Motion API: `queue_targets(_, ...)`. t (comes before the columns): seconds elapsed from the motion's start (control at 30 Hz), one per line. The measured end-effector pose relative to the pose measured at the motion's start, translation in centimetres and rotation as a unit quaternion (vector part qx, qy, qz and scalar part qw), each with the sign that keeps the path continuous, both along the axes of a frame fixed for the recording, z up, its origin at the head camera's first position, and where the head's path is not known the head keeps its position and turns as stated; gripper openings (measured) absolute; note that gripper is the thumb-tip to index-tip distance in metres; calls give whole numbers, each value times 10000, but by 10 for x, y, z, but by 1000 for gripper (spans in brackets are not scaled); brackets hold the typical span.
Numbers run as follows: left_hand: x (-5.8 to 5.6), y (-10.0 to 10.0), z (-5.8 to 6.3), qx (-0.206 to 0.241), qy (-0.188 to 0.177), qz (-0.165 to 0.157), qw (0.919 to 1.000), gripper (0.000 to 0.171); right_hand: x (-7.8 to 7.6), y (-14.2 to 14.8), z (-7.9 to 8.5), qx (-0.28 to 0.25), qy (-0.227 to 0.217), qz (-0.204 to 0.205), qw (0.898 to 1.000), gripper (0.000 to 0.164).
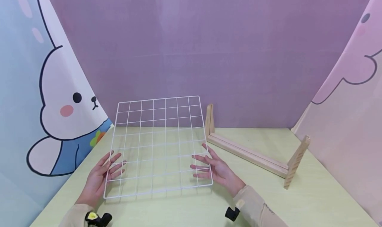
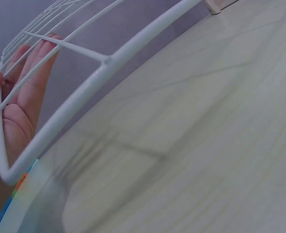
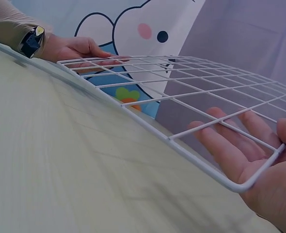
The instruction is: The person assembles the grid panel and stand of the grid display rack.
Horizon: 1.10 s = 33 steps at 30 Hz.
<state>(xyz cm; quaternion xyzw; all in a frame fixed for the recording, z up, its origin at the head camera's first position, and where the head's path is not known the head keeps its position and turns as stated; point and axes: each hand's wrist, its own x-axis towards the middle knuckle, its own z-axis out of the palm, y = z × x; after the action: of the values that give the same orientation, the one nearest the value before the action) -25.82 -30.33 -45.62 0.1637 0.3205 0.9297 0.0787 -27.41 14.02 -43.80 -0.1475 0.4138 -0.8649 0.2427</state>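
Observation:
A white wire grid panel (image 1: 158, 191) is held up in front of the person, tilted, its far edge raised. My left hand (image 1: 96, 180) grips its left side, thumb over the edge wire and fingers spread beneath. At the opposite side my right hand (image 1: 221, 171) holds the right edge near the close corner, with thumb above and fingers under the wires. In the left wrist view the panel's corner (image 2: 104, 60) hangs above the table, casting a shadow. The right wrist view has the panel (image 3: 170, 138) lying over the fingers of the right hand (image 3: 230, 150).
A wooden stand (image 1: 247, 154) with two upright end pieces and a bar between them is on the table (image 1: 316, 200), right of the panel. Behind the table hangs a purple cloth (image 1: 209, 54). Cartoon-printed cloths (image 1: 18, 104) flank both sides.

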Motion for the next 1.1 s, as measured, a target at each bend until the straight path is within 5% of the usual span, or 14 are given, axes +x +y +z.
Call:
queue_targets(0.37,0,4,0,-246,304,184,9991,46,2,-2,-1,103,240,-242,9994,58)
queue_targets(0.53,1,6,2,-918,323,577,9936,41,2,-2,-1,198,263,-347,9989,57)
queue_targets(0.67,0,9,6,-1630,147,1023,9812,35,3,-2,0,174,282,-382,9987,57)
queue_targets(0.9,4,17,20,-2954,-738,1836,9347,24,5,-2,1,170,318,-417,9985,58)
queue_targets(1.0,6,24,24,-3512,-859,2383,9014,37,5,-2,1,156,311,-424,9985,57)
queue_targets(1.1,6,33,28,-4036,-900,3020,8589,49,5,-3,1,139,286,-443,9985,57)
